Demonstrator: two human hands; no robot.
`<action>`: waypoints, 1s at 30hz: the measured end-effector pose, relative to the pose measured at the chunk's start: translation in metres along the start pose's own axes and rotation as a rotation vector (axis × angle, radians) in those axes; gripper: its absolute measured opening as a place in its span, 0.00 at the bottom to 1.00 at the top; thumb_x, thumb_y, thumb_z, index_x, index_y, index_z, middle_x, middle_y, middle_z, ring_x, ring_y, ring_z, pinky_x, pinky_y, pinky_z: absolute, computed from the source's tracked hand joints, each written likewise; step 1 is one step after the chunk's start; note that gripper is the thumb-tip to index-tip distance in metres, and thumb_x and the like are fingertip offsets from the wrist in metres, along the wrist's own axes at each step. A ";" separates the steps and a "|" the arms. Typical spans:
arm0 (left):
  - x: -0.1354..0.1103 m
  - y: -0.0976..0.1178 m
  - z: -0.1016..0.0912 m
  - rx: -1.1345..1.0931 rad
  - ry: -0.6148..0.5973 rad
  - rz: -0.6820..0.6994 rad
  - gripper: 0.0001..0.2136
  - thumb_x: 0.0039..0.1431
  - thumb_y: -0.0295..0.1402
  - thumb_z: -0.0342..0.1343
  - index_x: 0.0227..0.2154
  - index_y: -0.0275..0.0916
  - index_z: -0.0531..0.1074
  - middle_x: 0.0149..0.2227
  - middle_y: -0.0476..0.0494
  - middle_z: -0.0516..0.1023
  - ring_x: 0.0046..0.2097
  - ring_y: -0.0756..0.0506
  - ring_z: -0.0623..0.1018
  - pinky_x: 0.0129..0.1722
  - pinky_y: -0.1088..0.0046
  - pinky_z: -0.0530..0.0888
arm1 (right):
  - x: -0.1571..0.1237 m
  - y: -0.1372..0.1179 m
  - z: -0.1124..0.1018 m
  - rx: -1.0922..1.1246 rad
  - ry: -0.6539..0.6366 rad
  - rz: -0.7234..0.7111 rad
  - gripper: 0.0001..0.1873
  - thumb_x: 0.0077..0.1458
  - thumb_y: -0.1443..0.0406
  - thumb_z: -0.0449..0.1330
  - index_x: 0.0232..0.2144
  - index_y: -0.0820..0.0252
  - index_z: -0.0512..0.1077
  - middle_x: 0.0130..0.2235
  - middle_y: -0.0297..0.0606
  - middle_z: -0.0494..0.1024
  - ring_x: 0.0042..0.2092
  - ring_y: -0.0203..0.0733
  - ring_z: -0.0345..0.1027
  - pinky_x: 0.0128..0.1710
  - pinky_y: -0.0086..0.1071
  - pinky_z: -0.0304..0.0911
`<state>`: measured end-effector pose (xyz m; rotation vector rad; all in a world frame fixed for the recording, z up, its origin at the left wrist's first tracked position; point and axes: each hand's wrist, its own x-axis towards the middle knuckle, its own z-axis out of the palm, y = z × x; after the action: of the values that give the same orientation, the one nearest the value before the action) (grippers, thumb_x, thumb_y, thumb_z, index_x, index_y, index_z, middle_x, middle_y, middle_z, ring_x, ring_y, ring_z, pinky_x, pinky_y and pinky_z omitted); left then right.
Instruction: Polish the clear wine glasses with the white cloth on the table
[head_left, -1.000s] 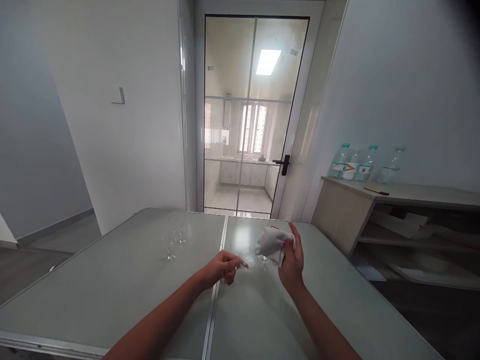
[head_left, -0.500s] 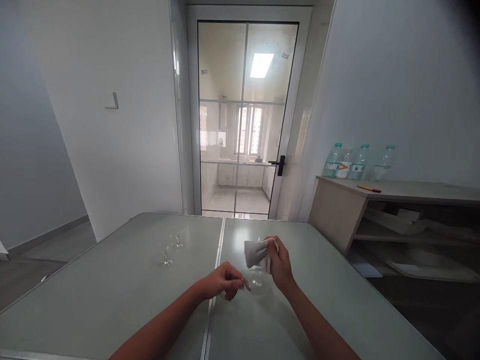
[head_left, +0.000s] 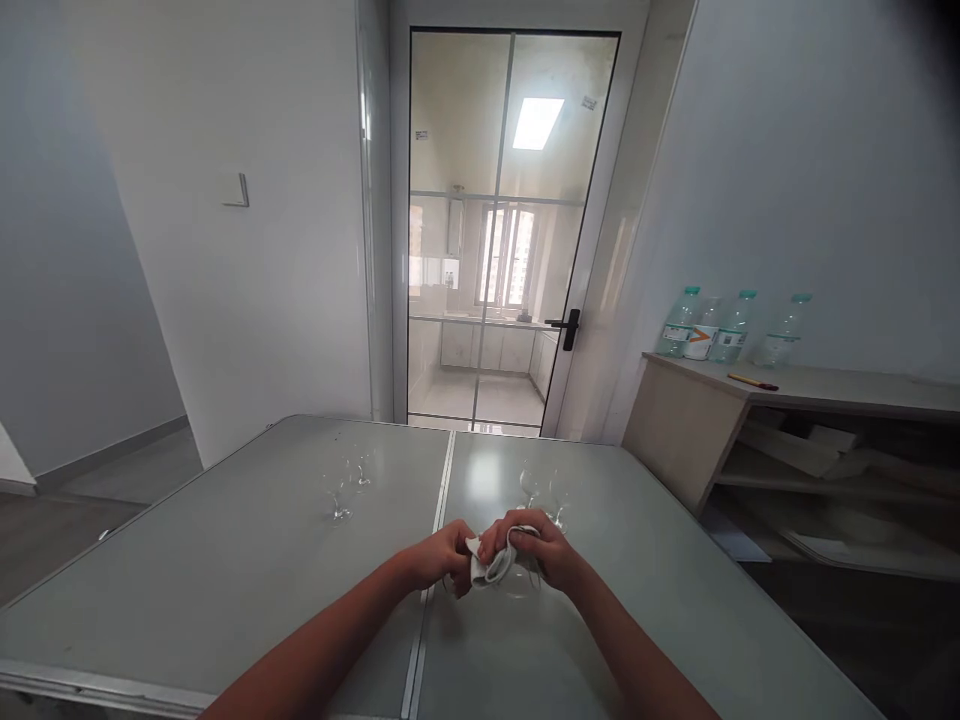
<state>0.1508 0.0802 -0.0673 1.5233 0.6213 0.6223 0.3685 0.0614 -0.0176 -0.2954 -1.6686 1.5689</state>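
Note:
My left hand [head_left: 448, 558] is closed on a clear wine glass [head_left: 519, 583] held tilted on its side over the table, its bowl pointing right. A white cloth [head_left: 491, 566] is bunched in my right hand [head_left: 529, 545] and pressed against the glass beside my left fingers. Both hands nearly touch, and they hide the stem. Just beyond my right hand stand two clear stemmed glasses, a farther glass [head_left: 529, 484] and a nearer glass [head_left: 557, 500], partly covered by the hand.
Two more stemmed glasses, a near one [head_left: 339, 508] and a far one [head_left: 363, 470], stand on the left half of the grey-green table [head_left: 225, 560]. A metal seam [head_left: 442, 480] splits the tabletop. At right, a wooden shelf unit [head_left: 686, 425] carries several bottles [head_left: 731, 335] and a pen [head_left: 752, 382].
My right hand has come down and left, bringing the cloth from above the glass onto it beside my left hand. The two glasses behind it now show more. The view has shifted slightly.

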 end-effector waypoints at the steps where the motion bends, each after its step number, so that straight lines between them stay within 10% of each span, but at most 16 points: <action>1: 0.000 0.000 -0.001 -0.016 -0.003 0.011 0.09 0.45 0.29 0.62 0.15 0.32 0.73 0.13 0.46 0.70 0.16 0.52 0.67 0.18 0.76 0.59 | 0.001 0.000 0.000 0.005 0.007 0.016 0.15 0.60 0.56 0.62 0.32 0.63 0.79 0.37 0.49 0.82 0.39 0.51 0.76 0.43 0.45 0.69; 10: 0.008 -0.001 0.000 -0.315 0.121 0.150 0.25 0.53 0.51 0.66 0.32 0.28 0.80 0.14 0.56 0.58 0.16 0.55 0.58 0.19 0.75 0.59 | 0.003 0.018 -0.010 -0.130 0.453 -0.202 0.12 0.66 0.56 0.56 0.40 0.53 0.78 0.57 0.44 0.77 0.56 0.54 0.73 0.52 0.47 0.70; 18: 0.011 0.004 0.003 -0.192 0.289 0.136 0.27 0.56 0.56 0.60 0.17 0.35 0.69 0.13 0.52 0.62 0.16 0.54 0.60 0.19 0.75 0.57 | 0.002 0.012 -0.018 -1.052 0.064 -0.655 0.20 0.66 0.72 0.53 0.55 0.50 0.72 0.56 0.40 0.78 0.65 0.49 0.63 0.66 0.57 0.53; 24: 0.007 0.006 0.013 0.350 0.384 0.231 0.27 0.60 0.53 0.56 0.15 0.35 0.66 0.15 0.53 0.59 0.20 0.54 0.59 0.22 0.76 0.56 | 0.005 0.007 -0.008 -1.340 -0.014 -0.480 0.16 0.64 0.69 0.56 0.52 0.54 0.74 0.49 0.42 0.82 0.55 0.49 0.72 0.62 0.53 0.59; 30: -0.001 0.011 0.022 0.654 0.414 0.327 0.15 0.59 0.41 0.59 0.25 0.34 0.76 0.19 0.55 0.55 0.24 0.54 0.56 0.27 0.76 0.56 | 0.006 0.009 -0.008 -0.613 0.282 -0.102 0.17 0.65 0.55 0.56 0.35 0.57 0.80 0.36 0.41 0.83 0.38 0.46 0.77 0.40 0.38 0.70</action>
<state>0.1659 0.0629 -0.0574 2.1531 0.9614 1.0715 0.3671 0.0733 -0.0248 -0.6978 -1.8620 0.8598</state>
